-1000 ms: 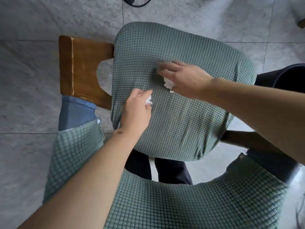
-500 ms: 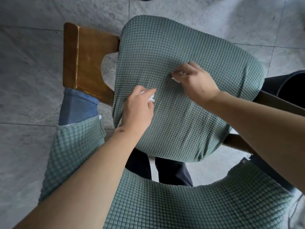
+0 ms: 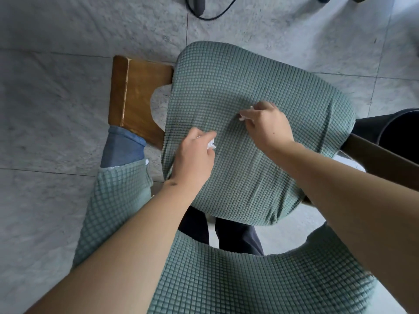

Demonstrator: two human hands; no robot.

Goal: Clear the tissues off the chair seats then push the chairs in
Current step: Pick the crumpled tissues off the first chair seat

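Left hand (image 3: pixel 192 155) pinching crumpled tissue (image 3: pixel 211 145) at its fingertips, right hand (image 3: pixel 266 125) grasping another tissue scrap (image 3: pixel 243 118), above green chair seat (image 3: pixel 260 87), tissues' long axes unclear

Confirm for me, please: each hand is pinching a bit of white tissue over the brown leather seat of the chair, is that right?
Not quite: the seat wears a green waffle-textured fabric cover, not brown leather, as the head view shows. The rest holds: the left hand pinches one white tissue and the right hand another tissue bit over it.

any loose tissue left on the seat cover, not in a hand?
No. The only tissue showing is held in the left hand and the right hand; the green seat cover shows none.
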